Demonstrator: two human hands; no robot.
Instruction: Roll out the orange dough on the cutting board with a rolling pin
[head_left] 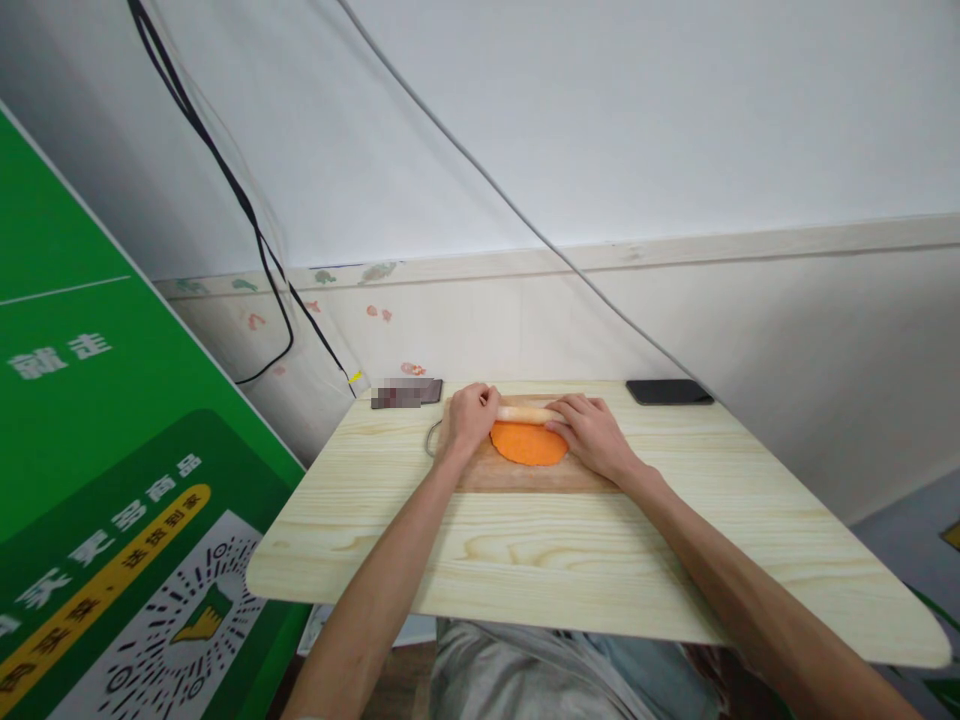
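Observation:
A pale wooden rolling pin [523,414] lies crosswise over the far part of a flat, rounded sheet of orange dough [529,446]. My left hand [472,412] is closed around the pin's left end. At the other end my right hand [589,430] grips the pin, its fingers bent over it. Beneath the dough is a brown wooden cutting board [517,481], with a metal loop handle [430,438] at its left edge. My hands cover both ends of the pin and parts of the board.
The board rests on a light wood-grain table [540,560] against a white wall. One phone [431,391] lies at the back left, and a black phone [669,392] at the back right. A grey cable [480,170] slants down the wall. A green sign [112,450] stands left.

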